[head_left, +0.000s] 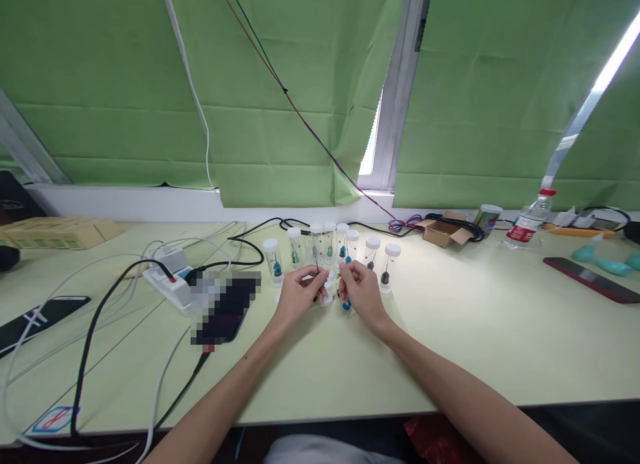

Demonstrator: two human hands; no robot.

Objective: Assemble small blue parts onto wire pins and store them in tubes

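Over the middle of the table (450,344), my left hand (303,291) is closed in a pinch, with a thin dark stick-like piece (317,265) rising from its fingertips. Close beside it, my right hand (361,287) is also closed, thumb against fingers; what it grips is too small and covered to make out. Just below the right fingers shows a small blue piece (346,305). White round caps (327,297) lie partly hidden between the hands. Behind them stand several clear vials with white lids, among them a left vial (273,261) and a right vial (390,267), holding small dark, green or blue pieces.
To the left are a pixelated phone (230,311), a white power strip (167,287) and tangled cables. A small cardboard box (443,232), a can (487,219) and a water bottle (530,221) stand at the back right. Another phone (593,279) lies far right.
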